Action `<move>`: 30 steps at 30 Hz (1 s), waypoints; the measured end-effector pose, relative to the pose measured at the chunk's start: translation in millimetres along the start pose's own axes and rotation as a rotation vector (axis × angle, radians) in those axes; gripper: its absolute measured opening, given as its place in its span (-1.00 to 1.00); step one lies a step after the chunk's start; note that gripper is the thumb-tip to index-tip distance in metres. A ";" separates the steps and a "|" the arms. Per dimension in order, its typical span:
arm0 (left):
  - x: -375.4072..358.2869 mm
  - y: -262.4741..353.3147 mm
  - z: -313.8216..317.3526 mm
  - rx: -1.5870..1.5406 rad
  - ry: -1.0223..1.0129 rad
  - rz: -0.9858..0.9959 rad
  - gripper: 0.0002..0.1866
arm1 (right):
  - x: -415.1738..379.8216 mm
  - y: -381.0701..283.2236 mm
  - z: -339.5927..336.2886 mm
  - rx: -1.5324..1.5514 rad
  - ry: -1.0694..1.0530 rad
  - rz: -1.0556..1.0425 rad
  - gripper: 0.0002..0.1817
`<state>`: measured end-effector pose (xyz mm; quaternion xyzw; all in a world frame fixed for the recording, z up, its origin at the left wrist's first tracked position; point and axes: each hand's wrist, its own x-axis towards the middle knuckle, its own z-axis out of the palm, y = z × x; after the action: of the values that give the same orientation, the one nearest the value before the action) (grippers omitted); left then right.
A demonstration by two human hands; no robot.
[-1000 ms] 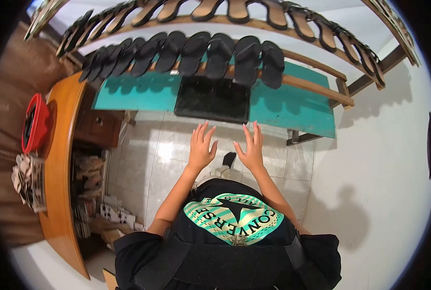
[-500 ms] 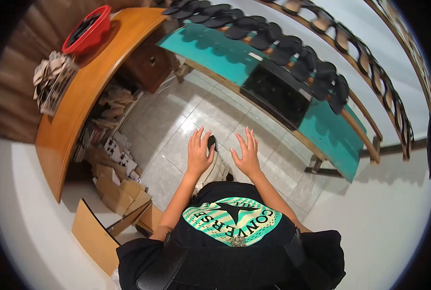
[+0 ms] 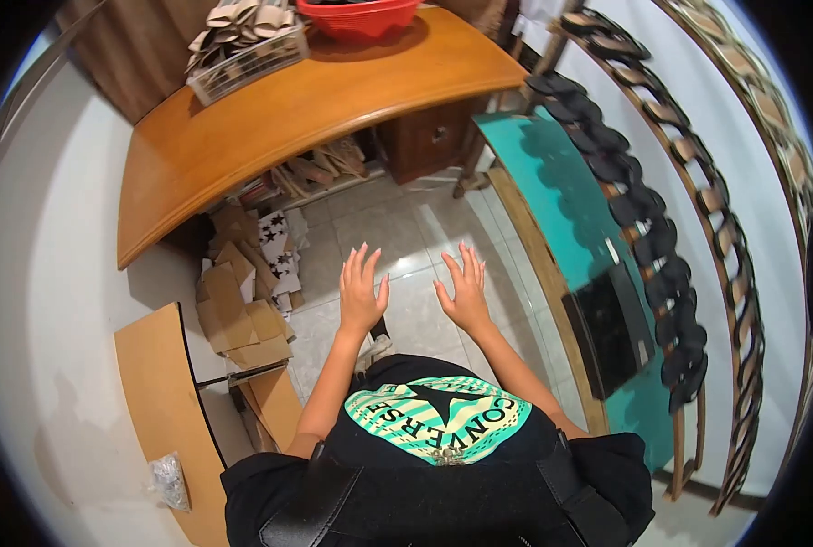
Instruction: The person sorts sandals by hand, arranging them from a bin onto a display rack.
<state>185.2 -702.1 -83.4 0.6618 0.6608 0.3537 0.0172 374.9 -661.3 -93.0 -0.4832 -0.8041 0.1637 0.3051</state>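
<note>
My left hand (image 3: 362, 290) is raised in front of my body over the tiled floor, fingers spread, holding nothing. To its right, my right hand (image 3: 464, 286) is also open, its fingers apart and empty. The two hands do not touch each other or any object. Below them is the black shirt (image 3: 397, 369) with a green and cream print. Pale floor tiles (image 3: 406, 264) show between and beyond the hands.
A wooden table (image 3: 306, 109) bears a red basket (image 3: 361, 20) and a wire basket (image 3: 251, 66) of shoe parts. Cardboard (image 3: 228, 305) lies at left. At right stand a turquoise bench (image 3: 561, 219), a black box (image 3: 607, 333) and racks of black sandals (image 3: 648, 214).
The view has turned to the left, so the wooden table spans the top and the turquoise bench lies along the right. My hands remain open and raised.
</note>
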 end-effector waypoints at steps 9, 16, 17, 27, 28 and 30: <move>97.8 -106.9 -26.6 0.083 -0.012 -0.005 -0.51 | 141.8 -44.4 86.7 0.122 -0.039 -0.058 -0.47; 164.5 -151.0 -21.4 0.080 -0.008 -0.046 -0.52 | 229.3 -41.8 113.6 0.134 -0.064 -0.099 -0.46; 177.8 -155.5 -19.2 0.088 0.003 -0.042 -0.52 | 245.8 -37.4 116.2 0.137 -0.038 -0.105 -0.47; 358.4 -215.5 39.1 0.086 0.077 0.030 -0.49 | 459.6 22.4 136.2 0.092 0.121 -0.182 -0.50; 378.4 -216.4 44.6 0.095 0.082 0.035 -0.49 | 480.5 28.2 136.3 0.086 0.136 -0.175 -0.51; 420.9 -222.8 57.0 0.103 0.095 0.050 -0.48 | 521.2 38.9 136.5 0.090 0.137 -0.177 -0.52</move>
<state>-31.0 -275.4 -47.9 0.6603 0.6617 0.3506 -0.0573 132.0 -181.2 -45.2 -0.4063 -0.8127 0.1389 0.3940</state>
